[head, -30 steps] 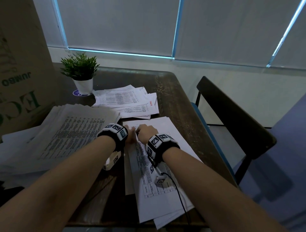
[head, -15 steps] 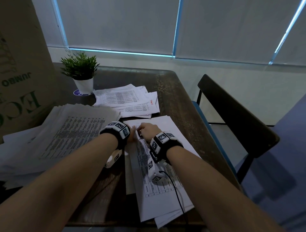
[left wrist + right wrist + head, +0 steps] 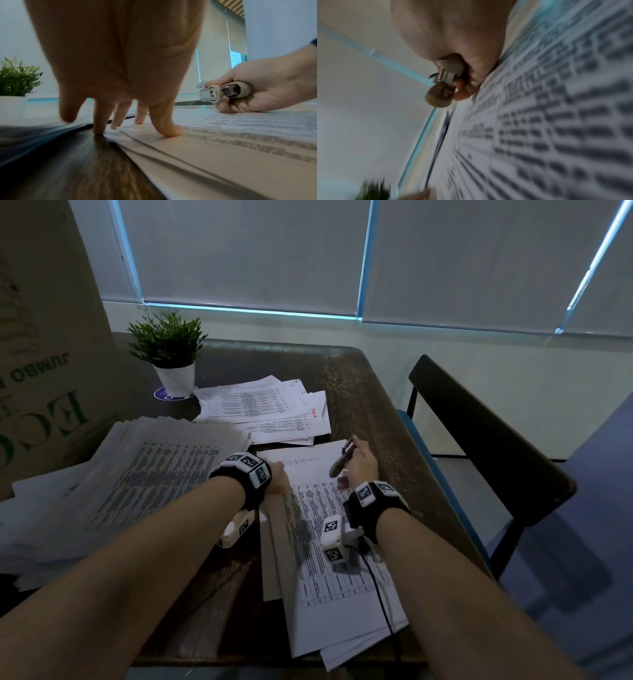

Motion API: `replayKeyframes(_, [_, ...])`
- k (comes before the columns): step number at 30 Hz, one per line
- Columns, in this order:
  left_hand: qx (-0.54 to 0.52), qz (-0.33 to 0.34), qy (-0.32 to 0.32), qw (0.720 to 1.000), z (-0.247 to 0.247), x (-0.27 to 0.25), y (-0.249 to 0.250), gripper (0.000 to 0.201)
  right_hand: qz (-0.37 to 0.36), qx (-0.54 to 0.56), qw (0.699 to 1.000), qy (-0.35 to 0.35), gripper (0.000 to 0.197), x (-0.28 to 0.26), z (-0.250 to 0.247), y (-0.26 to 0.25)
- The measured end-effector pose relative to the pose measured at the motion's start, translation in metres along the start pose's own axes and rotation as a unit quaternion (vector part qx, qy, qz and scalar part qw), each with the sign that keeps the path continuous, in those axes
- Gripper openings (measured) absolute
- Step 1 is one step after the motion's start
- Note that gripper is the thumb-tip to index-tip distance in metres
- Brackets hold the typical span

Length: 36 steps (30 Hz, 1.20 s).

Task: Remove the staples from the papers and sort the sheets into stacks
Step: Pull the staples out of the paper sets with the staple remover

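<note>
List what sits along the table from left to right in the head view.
Cardboard box → big paper pile → left hand → printed sheets → right hand gripping the staple remover → chair.

potted plant (image 3: 166,350) far-left on table (image 3: 370,412) | cardboard box (image 3: 44,337) left | chair (image 3: 486,440) right

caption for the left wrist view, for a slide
Left hand presses printed sheets flat; right hand grips staple remover.

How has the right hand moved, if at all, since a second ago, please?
Yes: the right hand, gripping the stapler, has swung right, away from the left hand and toward the chair.
</note>
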<state>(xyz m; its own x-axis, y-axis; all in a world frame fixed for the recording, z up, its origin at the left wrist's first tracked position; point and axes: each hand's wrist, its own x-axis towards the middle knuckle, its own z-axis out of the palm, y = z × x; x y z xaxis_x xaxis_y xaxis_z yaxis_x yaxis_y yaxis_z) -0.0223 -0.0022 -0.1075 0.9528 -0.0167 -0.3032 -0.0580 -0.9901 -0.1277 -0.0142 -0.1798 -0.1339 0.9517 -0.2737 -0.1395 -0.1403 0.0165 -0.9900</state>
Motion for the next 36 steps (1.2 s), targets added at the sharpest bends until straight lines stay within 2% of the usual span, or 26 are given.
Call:
replayKeyframes(1, [-0.01,-0.007,-0.025,1.0,-0.007,-0.004,-0.002,0.048,0.007,0.057,0.998,0.02,0.035,0.002,-0.007,0.003])
replayKeyframes(4, [-0.109,0.013,-0.023,0.994,-0.009,0.012,-0.02,0.071,0.035,0.227,0.97,0.084,0.044,0.006,-0.02,0.007])
replayKeyframes(5, [-0.156,0.027,-0.026,0.987,-0.013,0.008,-0.025,0.069,0.038,0.254,0.961,0.101,0.044,0.005,-0.022,0.006])
replayKeyframes(7, [-0.251,0.036,-0.044,0.966,-0.017,-0.001,-0.031,0.05,0.032,0.263,0.957,0.12,0.04,0.004,-0.023,0.007])
replayKeyframes(8, [-0.321,0.035,-0.05,0.945,-0.016,-0.007,-0.033,0.041,0.028,0.259,0.957,0.124,0.036,0.006,-0.022,0.009])
replayKeyframes(9, [-0.404,0.041,-0.067,0.911,-0.013,-0.007,-0.033,0.032,0.026,0.247,0.96,0.129,0.035,0.005,-0.021,0.008])
replayKeyframes(10, [-0.491,0.051,-0.087,0.866,-0.01,-0.006,-0.035,0.027,0.026,0.244,0.96,0.133,0.036,0.007,-0.021,0.01])
replayKeyframes(11, [-0.547,0.056,-0.114,0.828,-0.009,-0.008,-0.034,0.021,0.029,0.239,0.96,0.141,0.038,0.008,-0.021,0.009])
replayKeyframes(12, [-0.575,0.059,-0.128,0.806,-0.007,-0.01,-0.033,0.019,0.034,0.261,0.954,0.142,0.041,0.01,-0.023,0.01])
replayKeyframes(13, [-0.561,0.063,-0.128,0.815,-0.006,-0.009,-0.033,0.019,0.037,0.271,0.951,0.143,0.043,0.012,-0.025,0.009])
replayKeyframes(14, [-0.521,0.079,-0.12,0.841,-0.006,-0.01,-0.033,0.024,0.037,0.286,0.948,0.135,0.044,0.012,-0.026,0.01])
replayKeyframes(15, [-0.471,0.09,-0.106,0.871,-0.006,-0.01,-0.033,0.036,0.037,0.288,0.949,0.125,0.044,0.011,-0.025,0.011])
replayKeyframes(17, [-0.34,0.097,-0.067,0.933,-0.003,-0.003,-0.036,0.075,0.038,0.285,0.951,0.11,0.043,0.009,-0.023,0.012])
replayKeyframes(19, [-0.247,0.055,-0.024,0.967,-0.003,0.002,-0.034,0.092,0.041,0.289,0.951,0.105,0.042,0.006,-0.022,0.011])
replayKeyframes(21, [-0.192,0.016,-0.007,0.981,-0.007,0.003,-0.029,0.087,0.039,0.278,0.955,0.1,0.041,0.0,-0.022,0.008])
replayKeyframes(25, [-0.183,0.015,0.009,0.983,-0.012,0.006,-0.014,0.067,0.024,0.266,0.959,0.095,0.039,-0.002,-0.02,0.008])
replayKeyframes(30, [-0.222,0.001,-0.066,0.973,-0.022,0.003,-0.02,0.055,0.029,0.258,0.962,0.086,0.04,0.003,-0.022,0.01])
replayKeyframes(32, [-0.319,0.011,-0.076,0.945,-0.024,0.002,-0.028,0.041,0.031,0.26,0.961,0.086,0.04,0.007,-0.021,0.011])
replayKeyframes(33, [-0.386,0.013,-0.095,0.918,-0.025,-0.001,-0.031,0.037,0.031,0.263,0.96,0.087,0.039,0.007,-0.021,0.01])
replayKeyframes(36, [-0.583,0.044,-0.189,0.789,-0.025,-0.019,-0.037,0.024,0.035,0.261,0.961,0.089,0.04,0.007,-0.021,0.011])
